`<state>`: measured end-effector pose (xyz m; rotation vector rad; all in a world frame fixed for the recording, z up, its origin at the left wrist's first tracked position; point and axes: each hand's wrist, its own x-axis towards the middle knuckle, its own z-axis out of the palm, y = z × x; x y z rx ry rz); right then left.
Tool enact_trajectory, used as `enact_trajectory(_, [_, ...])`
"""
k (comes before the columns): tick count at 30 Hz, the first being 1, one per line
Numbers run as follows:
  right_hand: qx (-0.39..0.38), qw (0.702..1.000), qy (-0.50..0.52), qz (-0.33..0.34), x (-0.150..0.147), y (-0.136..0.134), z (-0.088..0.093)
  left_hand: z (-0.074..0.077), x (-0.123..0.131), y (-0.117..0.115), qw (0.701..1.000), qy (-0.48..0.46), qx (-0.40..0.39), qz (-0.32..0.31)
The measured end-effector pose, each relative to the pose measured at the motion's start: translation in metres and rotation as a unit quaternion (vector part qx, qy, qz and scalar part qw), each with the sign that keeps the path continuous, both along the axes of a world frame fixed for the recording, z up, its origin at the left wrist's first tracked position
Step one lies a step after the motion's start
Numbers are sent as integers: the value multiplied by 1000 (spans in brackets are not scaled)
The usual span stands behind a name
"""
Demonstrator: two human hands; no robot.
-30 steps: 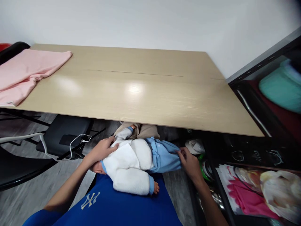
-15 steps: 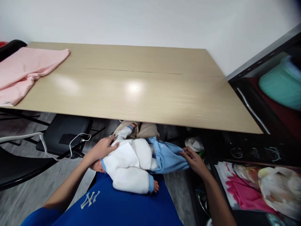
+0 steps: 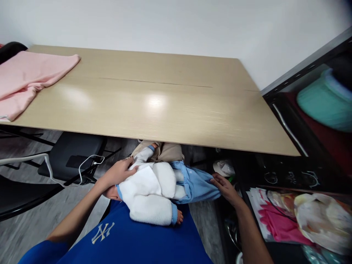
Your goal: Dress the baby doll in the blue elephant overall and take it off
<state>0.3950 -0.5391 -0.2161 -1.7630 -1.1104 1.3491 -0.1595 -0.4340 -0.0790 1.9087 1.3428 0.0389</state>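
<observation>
A baby doll in a white fleece jacket and light blue trousers lies across my lap, below the front edge of the wooden table. My left hand rests on the doll's shoulder near its head, fingers curled over the white fleece. My right hand pinches the end of the blue trouser leg. The doll's head is mostly hidden under my left wrist.
A folded pink cloth lies on the table's far left. A black chair with a white cable stands to my left. Dark shelves to the right hold a teal bundle and bagged clothes.
My right hand has slid a little to the right along the blue trouser leg and drawn it out. The left hand stays on the doll. The view has shifted slightly.
</observation>
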Motion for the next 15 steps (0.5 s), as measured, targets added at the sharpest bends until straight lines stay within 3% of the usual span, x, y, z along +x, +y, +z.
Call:
enact_trajectory(7, [-1, 978, 20, -208, 42, -15, 13, 2, -7, -2, 999, -10, -14, 29])
enact_trajectory(12, [33, 949, -24, -312, 80, -28, 46, 1, -6, -3, 1000, -5, -9, 29])
enact_trajectory(15, [86, 910, -61, -400, 103, -35, 69, -2, -5, -2, 1000, 2, -3, 25])
